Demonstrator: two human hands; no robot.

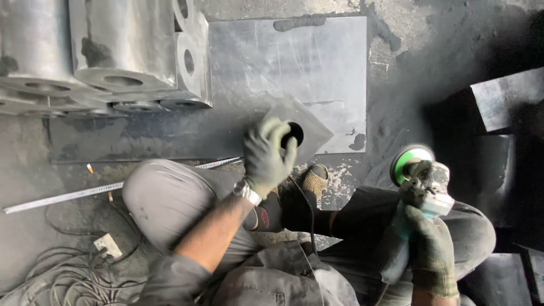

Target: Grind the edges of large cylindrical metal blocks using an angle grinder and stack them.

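On the floor: a person is crouching over a large steel sheet (317, 62).
Left hand (266, 156): gloved, gripping a square holed plate (306, 127), tilting it on the sheet.
Right hand (430, 249): gloved, clutching an angle grinder (422, 178) with a green disc, clear of the plate.
Around: stacked holed plates (113, 56) standing behind; tape measure (62, 196) and cables (62, 272) lying left.

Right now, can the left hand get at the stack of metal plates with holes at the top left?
Probably yes, with a stretch. The left hand grips a square holed plate tilted on the flat steel sheet. Only bare sheet lies between it and the stacked plates, but it would have to let go first.
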